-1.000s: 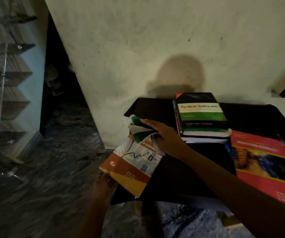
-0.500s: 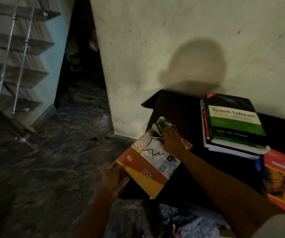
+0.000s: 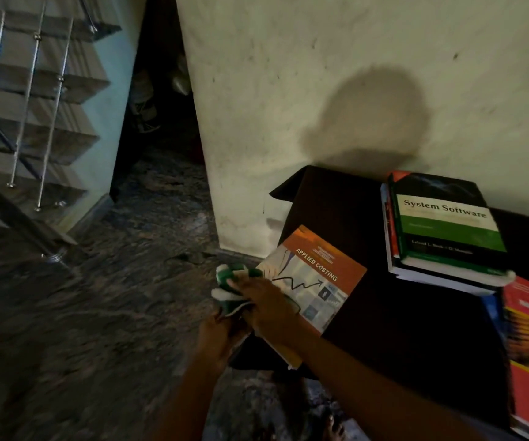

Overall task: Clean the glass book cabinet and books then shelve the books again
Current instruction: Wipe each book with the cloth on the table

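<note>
Item: Applied Costing book (image 3: 315, 278), lying partly off the left edge of the dark-draped table (image 3: 384, 319). Left hand (image 3: 220, 337) gripped its near corner from beneath. Right hand (image 3: 261, 302) clutched a green-and-white cloth (image 3: 232, 278) against the overhanging cover. Risk: heavy wiping pressure there could tip the book floorward or crease its cover.

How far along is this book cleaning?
Done: cannot tell whether the System Software stack is wiped. In hand: right hand holds a green-white cloth against the Applied Costing book; left hand grips its corner. Left: shelving; the books lie on the dark table, none on the glass shelves.
</note>
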Demonstrator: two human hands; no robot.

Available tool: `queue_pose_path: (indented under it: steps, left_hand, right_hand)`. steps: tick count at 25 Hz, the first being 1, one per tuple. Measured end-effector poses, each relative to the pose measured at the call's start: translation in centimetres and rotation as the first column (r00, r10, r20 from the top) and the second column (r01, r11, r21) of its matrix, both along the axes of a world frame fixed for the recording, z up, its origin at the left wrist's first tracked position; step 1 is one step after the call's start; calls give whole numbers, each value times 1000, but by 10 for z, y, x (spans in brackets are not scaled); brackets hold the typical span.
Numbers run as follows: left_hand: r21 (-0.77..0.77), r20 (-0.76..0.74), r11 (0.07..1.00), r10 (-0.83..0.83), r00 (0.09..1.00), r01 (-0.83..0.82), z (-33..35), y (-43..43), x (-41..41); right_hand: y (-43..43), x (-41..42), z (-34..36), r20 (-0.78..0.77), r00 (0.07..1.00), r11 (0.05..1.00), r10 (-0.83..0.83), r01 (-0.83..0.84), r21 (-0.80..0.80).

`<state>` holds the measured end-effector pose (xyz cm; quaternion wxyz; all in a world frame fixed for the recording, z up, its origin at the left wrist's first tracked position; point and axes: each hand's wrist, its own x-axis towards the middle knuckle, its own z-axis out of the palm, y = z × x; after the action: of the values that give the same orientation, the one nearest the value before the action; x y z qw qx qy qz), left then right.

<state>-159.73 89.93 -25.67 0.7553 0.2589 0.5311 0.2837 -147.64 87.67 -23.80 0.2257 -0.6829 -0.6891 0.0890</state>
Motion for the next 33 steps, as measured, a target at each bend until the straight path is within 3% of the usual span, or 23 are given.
queue_pose_path:
  steps: [1, 3, 6, 9, 11, 14, 17, 21, 23, 26, 28, 29, 31, 33]
  left_hand:
    - [6, 37, 1000, -7, 999, 6, 1, 1, -1]
    - [19, 58, 1000, -21, 998, 20, 3, 2, 0]
    - [35, 42, 999, -40, 998, 39, 8, 0, 2]
    - [30, 59, 999, -35, 998, 34, 10, -1, 2]
    - [20, 80, 1000, -23, 997, 21, 10, -2, 1]
    - [15, 103, 1000, -12, 995, 10, 12, -3, 3]
    - [9, 53, 1000, 19, 998, -20, 11, -4, 4]
    - [-59, 24, 996, 73, 997, -71, 11, -6, 10]
    - [39, 36, 999, 33, 999, -34, 25, -5, 16]
    - [306, 49, 952, -39, 998, 22, 63, 6, 27]
    - [543, -32, 833, -104, 994, 105, 93, 10, 36]
    - [687, -120, 706, -122, 985, 171, 107, 8, 40]
    - [896, -301, 330, -40, 953, 297, 127, -1, 45]
    - [933, -357, -31, 12, 934, 358, 126, -6, 49]
  right_hand:
    - [1, 24, 13, 45, 999, 1000, -9, 9, -4]
    - [1, 91, 16, -141, 955, 965, -260, 251, -73]
    - [-13, 151, 0, -5, 857, 849, -516, 511, -137]
    - [-31, 122, -26, 149, 900, 906, -410, 421, -48]
    - [-45, 88, -30, 121, 936, 943, -331, 329, 41]
    - [-72, 28, -33, 11, 976, 976, -218, 217, 31]
    - [-90, -8, -40, 57, 995, 996, -88, 86, 27]
    - [-86, 16, -19, -267, 963, 994, -35, 60, 87]
    - [-82, 39, 6, -333, 939, 981, -83, 136, 139]
    - [-77, 72, 64, -385, 909, 972, -158, 212, 103]
    - [-77, 93, 101, -385, 905, 955, -180, 255, 153]
    - [-77, 101, 120, -368, 909, 940, -197, 282, 193]
    - [-82, 114, 141, -312, 921, 896, -232, 327, 300]
    - [-92, 123, 148, -320, 911, 872, -260, 364, 328]
